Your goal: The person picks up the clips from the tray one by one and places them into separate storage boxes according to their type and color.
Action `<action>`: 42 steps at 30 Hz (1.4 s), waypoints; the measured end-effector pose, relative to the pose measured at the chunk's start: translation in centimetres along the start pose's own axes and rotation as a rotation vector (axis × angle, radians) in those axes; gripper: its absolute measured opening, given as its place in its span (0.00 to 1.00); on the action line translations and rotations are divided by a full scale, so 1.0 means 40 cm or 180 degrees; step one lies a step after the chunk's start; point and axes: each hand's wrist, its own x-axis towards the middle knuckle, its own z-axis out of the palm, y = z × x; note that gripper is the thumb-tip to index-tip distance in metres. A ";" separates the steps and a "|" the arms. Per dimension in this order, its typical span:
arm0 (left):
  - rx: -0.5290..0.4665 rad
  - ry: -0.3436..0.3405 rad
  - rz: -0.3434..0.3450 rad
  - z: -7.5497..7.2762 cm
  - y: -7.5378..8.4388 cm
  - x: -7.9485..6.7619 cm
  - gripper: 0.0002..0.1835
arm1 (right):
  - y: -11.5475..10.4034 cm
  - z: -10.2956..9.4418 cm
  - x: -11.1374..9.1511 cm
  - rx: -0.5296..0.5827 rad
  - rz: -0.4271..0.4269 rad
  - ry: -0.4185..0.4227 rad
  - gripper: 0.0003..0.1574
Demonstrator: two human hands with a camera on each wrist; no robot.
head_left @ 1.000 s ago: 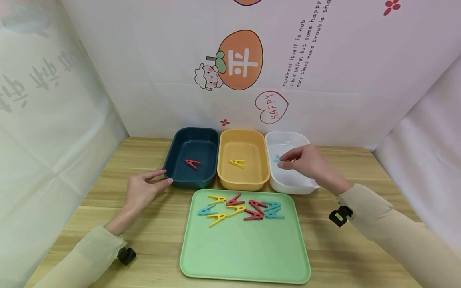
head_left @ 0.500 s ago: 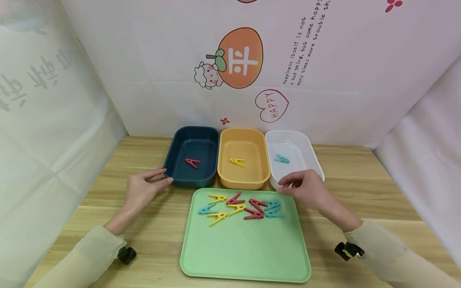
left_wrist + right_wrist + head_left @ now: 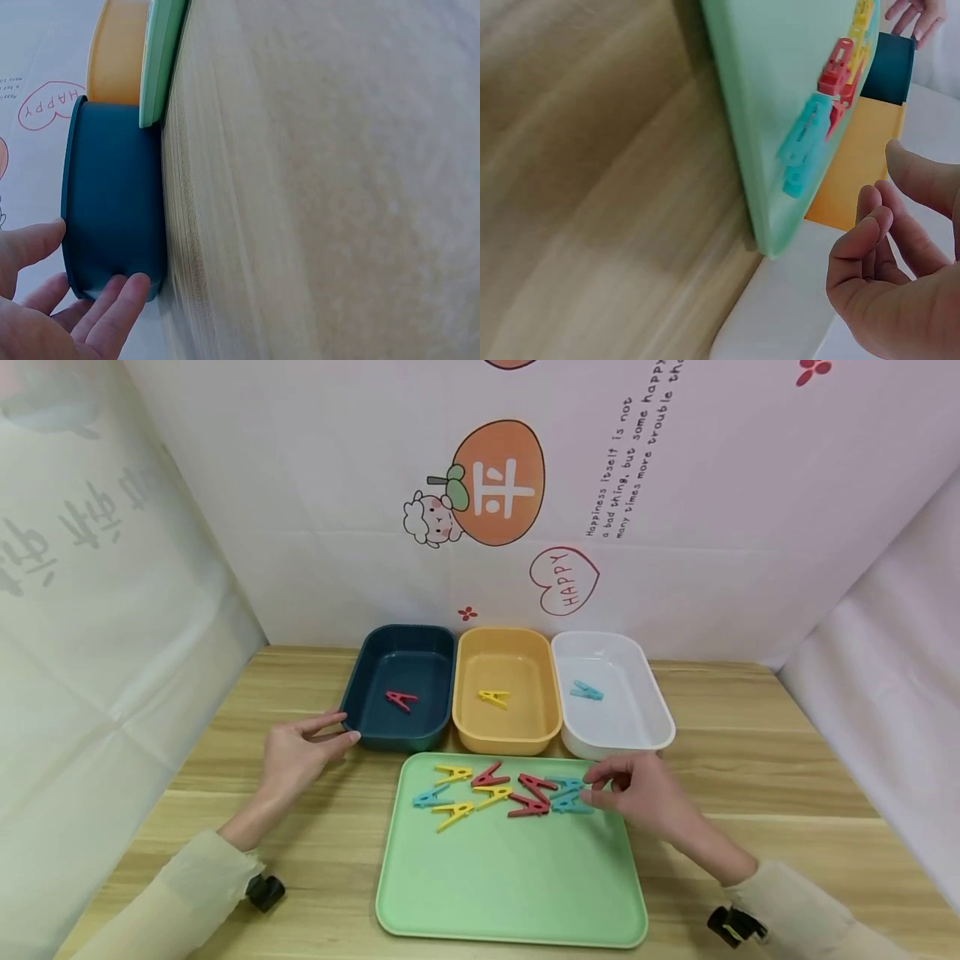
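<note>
My left hand (image 3: 300,760) rests its fingertips at the near left corner of a dark blue bin (image 3: 405,746); in the left wrist view the fairly straight fingers (image 3: 120,315) lie at its wall, with the thumb by the rim. Over the back right of a green tray (image 3: 510,885), my right hand (image 3: 648,797) holds its thumb and fingers apart beside two light blue clothespins (image 3: 572,808). Nothing shows between them in the right wrist view. Red clothespins (image 3: 528,807), yellow clothespins (image 3: 453,815) and another light blue clothespin (image 3: 432,797) lie along the tray's back part.
A yellow bin (image 3: 506,747) and a white bin (image 3: 626,731) stand to the right of the dark blue one, behind the tray. One clothespin lies in each bin: red (image 3: 402,700), yellow (image 3: 494,697) and light blue (image 3: 587,691). A printed cloth hangs behind.
The right hand has left the white bin, where a light blue clothespin now lies, and come back toward the light blue clothespins on the tray. The left hand stays at the dark blue bin.
</note>
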 end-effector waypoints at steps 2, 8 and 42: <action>0.0006 0.0003 -0.0001 0.001 0.001 -0.001 0.28 | 0.005 0.004 -0.006 0.0000 -0.0016 0.0000 0.09; -0.0013 0.0009 -0.0021 0.000 0.005 -0.004 0.29 | 0.018 0.016 -0.018 -0.0153 0.0095 0.0005 0.10; -0.0113 -0.0005 -0.0005 0.000 0.009 -0.006 0.28 | 0.029 0.067 -0.040 -0.0461 0.0117 -0.0005 0.10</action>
